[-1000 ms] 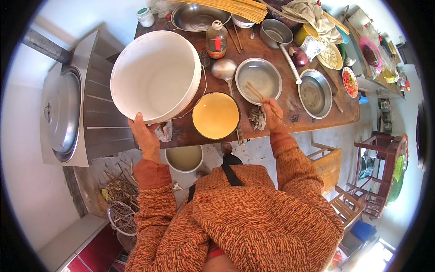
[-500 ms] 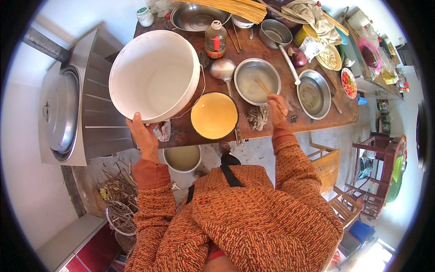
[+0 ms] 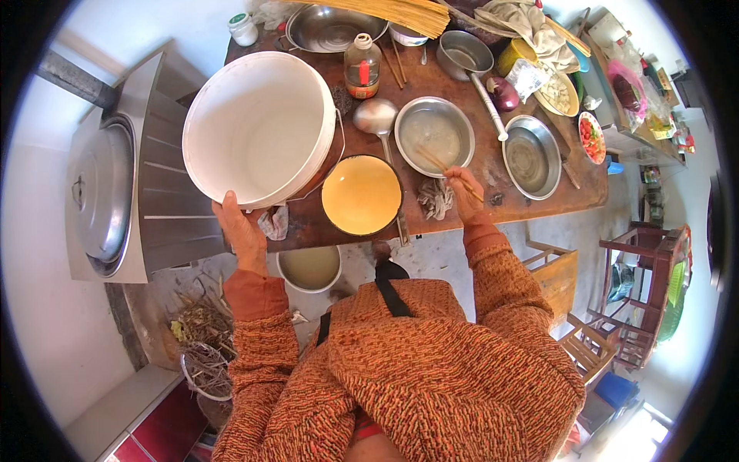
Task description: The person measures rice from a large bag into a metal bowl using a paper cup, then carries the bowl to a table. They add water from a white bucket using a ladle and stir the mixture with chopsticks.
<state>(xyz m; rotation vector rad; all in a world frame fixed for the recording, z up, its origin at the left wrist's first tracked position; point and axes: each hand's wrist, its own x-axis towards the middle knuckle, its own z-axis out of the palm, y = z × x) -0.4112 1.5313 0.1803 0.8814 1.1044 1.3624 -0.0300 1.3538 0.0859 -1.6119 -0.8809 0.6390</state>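
Standing below the near edge of the wooden table point(image 3: 570, 198), at seven o'clock from the dark-rimmed yellow bowl point(image 3: 362, 195), a pale basin point(image 3: 310, 290) holds cloudy liquid. Between eight and nine comes the left hand point(image 3: 242, 235), its thumb laid against the near rim of the white bucket point(image 3: 262, 123); the other fingers are mostly hidden, so how tightly they close cannot be told. At three o'clock the right hand point(image 3: 466, 191) pinches a pair of chopsticks point(image 3: 433, 159) between thumb and bent fingers, a crumpled grey cloth point(image 3: 436, 199) just beside it.

The chopsticks slant toward ten, their tips inside the metal bowl point(image 3: 464, 142) — that bowl sits at two o'clock and has whitish liquid in it. A metal basin point(image 3: 553, 165) lies between two and three. The white bucket, large and open-mouthed, fills ten o'clock, while a ladle point(image 3: 376, 117) rests at twelve.

Beyond the ladle stands a bottle point(image 3: 362, 69). At one o'clock is a saucepan point(image 3: 464, 52) — its long handle pointing toward five — with a purple onion point(image 3: 502, 94) near that handle. Farthest off, around twelve, a bundle of thin yellow strands point(image 3: 400, 15) partly overlaps a wide metal pan point(image 3: 339, 31).
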